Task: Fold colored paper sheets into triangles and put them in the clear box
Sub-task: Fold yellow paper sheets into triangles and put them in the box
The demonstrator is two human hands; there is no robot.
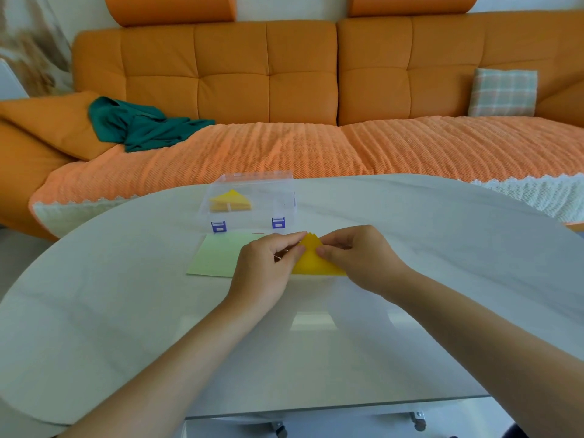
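A yellow paper folded into a triangle (313, 262) lies on the white table (410, 248), its point facing away from me. My left hand (268, 263) pinches its left side near the tip. My right hand (357, 257) pinches its right side near the tip. Left of it lies a flat light green paper sheet (218, 254), partly under my left hand. Behind the sheet stands the clear box (252, 200) with two purple latches. A yellow folded triangle (232, 199) lies inside the box at its left end.
An orange sofa (284, 74) with a textured orange cover runs behind the table. On it lie a green cloth (139, 124) at the left and a checked cushion (502, 93) at the right. The table's near glass edge sits below my forearms.
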